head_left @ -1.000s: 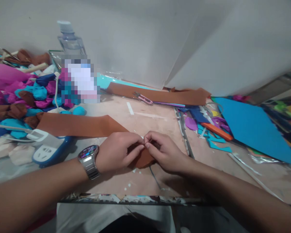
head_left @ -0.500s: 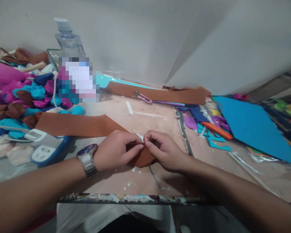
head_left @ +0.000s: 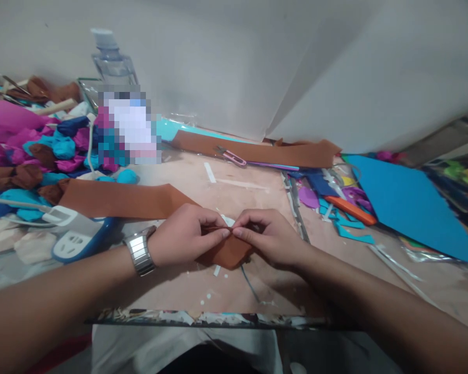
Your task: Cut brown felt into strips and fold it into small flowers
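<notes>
A small piece of brown crepe-like paper (head_left: 228, 252) is pinched along its upper edge by both hands, above the table. My left hand (head_left: 191, 234), below a metal watch (head_left: 140, 252), closes thumb against fingers on it. Close beside, my right hand (head_left: 267, 236) pinches the same edge, the thumb tips almost meeting. Part of the paper is hidden behind the fingers. Just behind my left hand lies a longer brown strip (head_left: 120, 200) with a pointed end.
Crumpled coloured paper balls (head_left: 62, 148) and a blue-white power strip (head_left: 80, 239) are at left. A bottle (head_left: 115, 67) stands behind. Pink thread snips (head_left: 232, 156) rest on another brown strip (head_left: 296, 154). An orange cutter (head_left: 351, 209) and blue sheet (head_left: 409, 202) lie right.
Both hands have drawn the pinched edge straighter, and more of the brown paper shows below the thumbs. My left wrist has turned slightly. The view has shifted a little.
</notes>
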